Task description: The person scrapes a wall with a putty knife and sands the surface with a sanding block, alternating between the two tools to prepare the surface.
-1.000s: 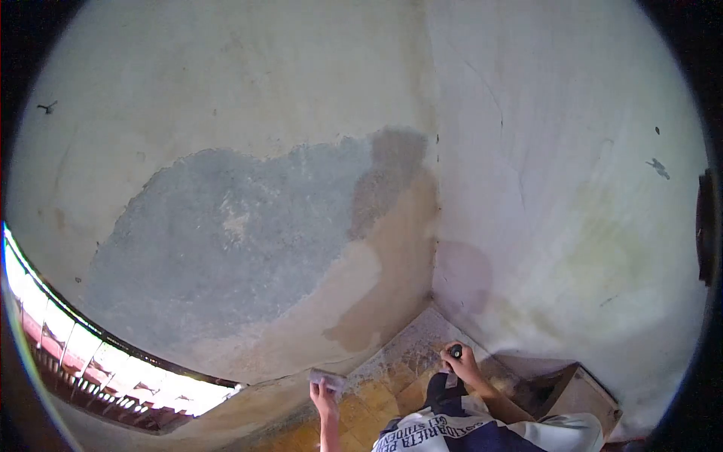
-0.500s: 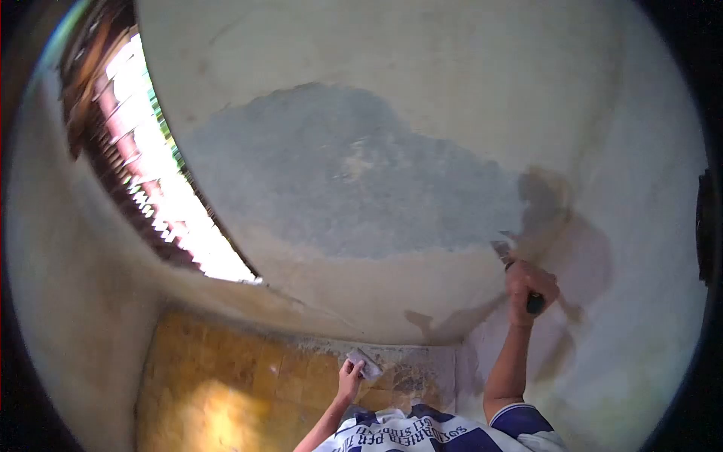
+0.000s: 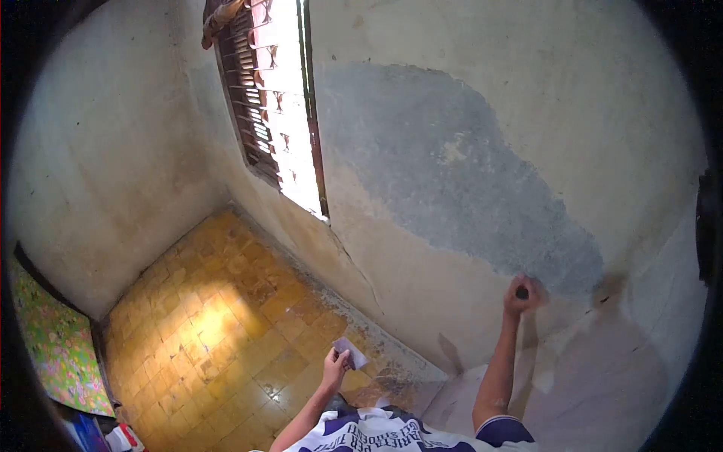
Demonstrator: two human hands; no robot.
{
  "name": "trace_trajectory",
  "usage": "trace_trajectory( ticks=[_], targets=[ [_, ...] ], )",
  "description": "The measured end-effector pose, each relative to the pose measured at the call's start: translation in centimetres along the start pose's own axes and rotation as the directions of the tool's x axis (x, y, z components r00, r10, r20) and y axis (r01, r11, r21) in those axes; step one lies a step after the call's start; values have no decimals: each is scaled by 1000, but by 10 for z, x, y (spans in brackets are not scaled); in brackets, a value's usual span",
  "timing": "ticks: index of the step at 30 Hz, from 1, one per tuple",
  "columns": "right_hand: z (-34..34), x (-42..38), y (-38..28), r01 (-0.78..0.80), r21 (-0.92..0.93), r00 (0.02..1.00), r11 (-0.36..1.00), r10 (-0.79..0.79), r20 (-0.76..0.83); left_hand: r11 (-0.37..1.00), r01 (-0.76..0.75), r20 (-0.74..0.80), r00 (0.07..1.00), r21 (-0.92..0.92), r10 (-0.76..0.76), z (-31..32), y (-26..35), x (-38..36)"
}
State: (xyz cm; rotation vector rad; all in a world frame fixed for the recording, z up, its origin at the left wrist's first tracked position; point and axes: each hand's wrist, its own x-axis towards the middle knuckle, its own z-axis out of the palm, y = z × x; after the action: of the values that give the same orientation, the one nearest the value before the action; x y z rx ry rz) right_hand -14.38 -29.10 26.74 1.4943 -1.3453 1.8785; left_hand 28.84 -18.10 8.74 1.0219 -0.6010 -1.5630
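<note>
Right hand now nearer gray patch — grip around dark handle, left hand's around pale slab

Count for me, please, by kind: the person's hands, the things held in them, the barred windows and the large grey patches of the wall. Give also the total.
Hands: 2 (left hand, right hand)
Held things: 2 (flat greyish piece; dark-handled tool, mostly hidden by the fist)
Barred window: 1
Large grey patch: 1
Total: 6
</note>
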Motion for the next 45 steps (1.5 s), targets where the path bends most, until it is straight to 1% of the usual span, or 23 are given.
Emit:
trace_trajectory(
  ticks=[2,4,5,6,7,9,12,13,16,17,20,24,25,28,29,32,35,38,40,41,42,44,45],
  targets=[
    [7,-59,34,-238,-178,966,955,252,61,1000,-15,-33,999,1,15,0,12,-12],
    [-1,-162,58,-114,-305,983,946,151,102,999,-40,-52,998,-5,40,-7,26,-16],
    [-9,-165,-6,-385,-175,888,906,415,199,999,-52,-57,997,-9,51,-15,29,-17],
    [-14,-194,-32,-378,-147,885,914,403,233,999,-47,-65,997,-7,46,-26,30,-22],
    [-26,-224,-48,-468,-194,776,862,506,378,999,-38,-106,994,-22,35,-34,29,-23],
    [-44,-269,-88,-601,-173,662,780,608,439,999,-11,-53,999,-50,8,-71,15,-17],
    [-66,-348,-121,-856,-116,444,505,830,338,999,49,-6,999,-20,-50,-99,19,-19],
    [-72,-361,-137,-881,-183,378,436,882,281,997,71,2,997,14,-71,-95,30,-28],
    [-89,-359,-182,-710,-415,465,569,821,331,987,122,85,988,100,-131,-115,33,-26],
    [-93,-369,-185,-712,-398,472,579,814,339,982,138,103,983,132,-152,-119,33,-31],
    [-102,-348,-212,-647,-527,430,552,834,345,963,189,199,953,194,-227,-131,28,-39],
    [-105,-366,-219,-752,-389,560,532,827,50,928,231,328,887,293,-325,-131,16,-42],
    [-107,-369,-221,-865,-253,435,432,899,49,918,226,368,864,326,-343,-131,10,-38],
    [-116,-342,-249,-951,-43,302,305,951,60,915,213,443,822,343,-358,-125,-6,-31],
    [-119,-341,-255,-954,-39,295,298,953,73,920,213,462,813,330,-354,-122,-10,-30],
    [-123,-341,-261,-962,-51,264,269,960,95,892,250,391,830,376,-397,-112,8,-34],
    [-119,-331,-243,-973,-68,210,223,966,150,912,200,363,870,357,-333,-122,9,-30],
    [-112,-287,-202,-928,92,369,361,861,349,918,178,297,909,355,-291,-132,18,-36],
    [-107,-232,-176,-874,183,485,451,778,399,941,165,244,939,297,-242,-150,5,-36],
    [-107,-210,-148,-813,139,567,565,715,408,946,161,217,950,282,-226,-155,5,-40],
    [-100,-165,-146,-793,201,607,575,720,337,951,155,190,959,268,-210,-155,5,-44],
    [-99,-82,-126,-661,221,748,717,610,261,974,128,134,979,189,-155,-147,5,-57],
    [-96,-39,-127,-573,316,819,756,543,188,982,123,111,984,140,-139,-146,2,-60]
  ],
)
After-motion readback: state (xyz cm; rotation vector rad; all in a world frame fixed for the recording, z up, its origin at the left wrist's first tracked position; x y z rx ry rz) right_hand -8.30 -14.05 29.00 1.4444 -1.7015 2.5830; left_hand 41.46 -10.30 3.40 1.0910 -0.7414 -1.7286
